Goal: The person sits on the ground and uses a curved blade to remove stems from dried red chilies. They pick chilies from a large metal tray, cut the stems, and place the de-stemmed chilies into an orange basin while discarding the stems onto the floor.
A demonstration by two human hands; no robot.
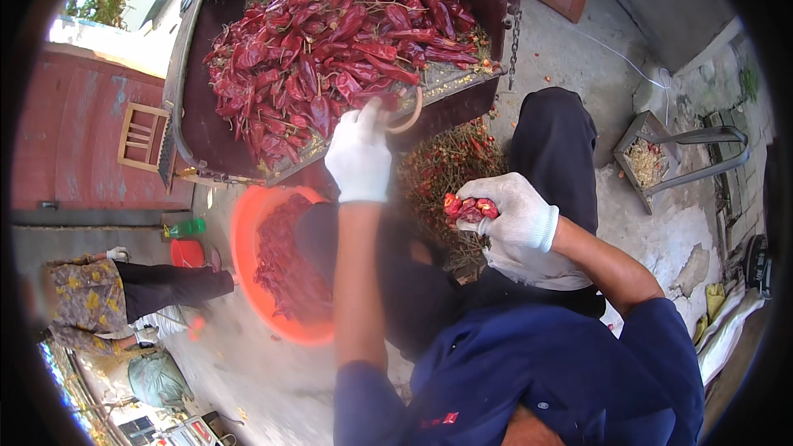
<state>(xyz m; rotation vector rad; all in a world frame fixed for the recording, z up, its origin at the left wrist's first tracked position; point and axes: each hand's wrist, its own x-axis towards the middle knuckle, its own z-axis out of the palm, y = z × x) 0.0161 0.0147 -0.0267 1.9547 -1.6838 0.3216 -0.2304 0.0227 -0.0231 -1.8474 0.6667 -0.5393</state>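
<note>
A big heap of dried red chili peppers (pixel 330 58) lies in the dark red cart bed (pixel 186 83) in front of me. My left hand (pixel 361 153), in a white glove, reaches to the heap's near edge; motion blurs its fingertips, so what they hold, if anything, cannot be made out. Beside those fingers is a tan curved loop (pixel 410 114). My right hand (pixel 516 211), also gloved, is closed round a small bunch of red chili peppers (pixel 469 208) over my lap. Below the cart's edge stands an orange tub (pixel 241 239) partly filled with chili peppers (pixel 285 256).
Stems and pepper scraps (pixel 454 173) are piled between the cart and my legs. A metal dustpan (pixel 652 161) with debris stands at right. At left, another gloved person (pixel 91 297) is near a red bucket (pixel 187 253) and green bottle (pixel 186 228). A chain (pixel 514 41) hangs from the cart.
</note>
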